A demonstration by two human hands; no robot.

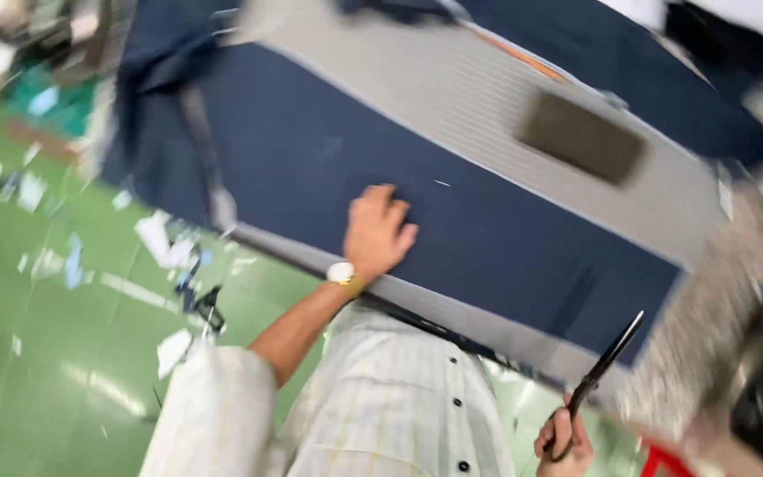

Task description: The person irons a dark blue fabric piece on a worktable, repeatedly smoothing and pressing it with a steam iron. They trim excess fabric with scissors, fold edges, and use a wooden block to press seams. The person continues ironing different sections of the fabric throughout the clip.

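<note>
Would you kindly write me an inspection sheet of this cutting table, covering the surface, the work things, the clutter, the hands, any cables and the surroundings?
Surface: grey table, largely covered, picture blurred.
Job's things: navy fabric spread flat on the table; black scissors off the near edge, blades pointing up.
Clutter: dark rectangular patch on the grey strip, kind unclear; paper and cloth scraps on the floor.
Hands: left hand pressed flat on the fabric, watch at the wrist; right hand with a closed grip on the scissors.
Cables: nothing seen.
Surroundings: green floor; more dark cloth beyond the table.
</note>
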